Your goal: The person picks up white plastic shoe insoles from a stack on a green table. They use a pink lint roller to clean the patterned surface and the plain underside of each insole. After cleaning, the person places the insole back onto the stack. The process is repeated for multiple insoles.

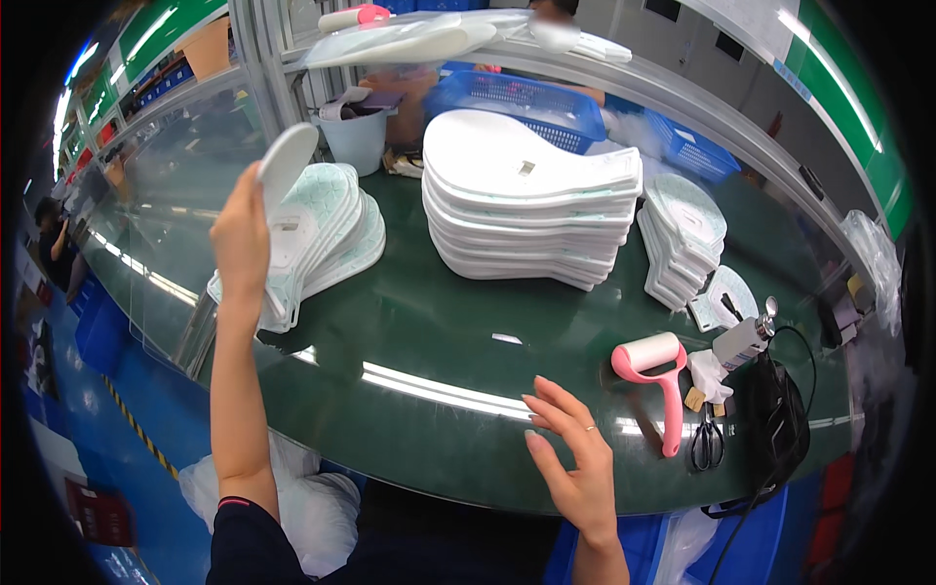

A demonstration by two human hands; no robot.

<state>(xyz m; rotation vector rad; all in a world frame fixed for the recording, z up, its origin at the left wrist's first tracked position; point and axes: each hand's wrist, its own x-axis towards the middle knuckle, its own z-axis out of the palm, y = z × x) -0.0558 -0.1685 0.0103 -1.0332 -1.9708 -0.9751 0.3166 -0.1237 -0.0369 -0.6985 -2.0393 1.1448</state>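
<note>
My left hand (242, 229) is raised at the left and closed on a white rounded flat panel (289, 162), seen nearly edge-on. Below and beside it lies a fanned pile of white panels with a pale green pattern (327, 229). A tall stack of white paddle-shaped panels (522, 210) stands in the middle. To its right is a smaller stack of similar panels (686, 229). My right hand (575, 453) hovers over the front edge of the table, fingers apart and holding nothing. Nearest to it is a pink-handled lint roller (671, 390) with a white roll.
Right of the roller lie black scissors (708, 447), a crumpled white tissue (709, 376), a white bottle with a metal top (743, 341) and a black bag (777, 419). A pale bucket (353, 139) and blue baskets (575, 122) stand behind the dark green table (419, 341). A metal-framed shelf spans the back.
</note>
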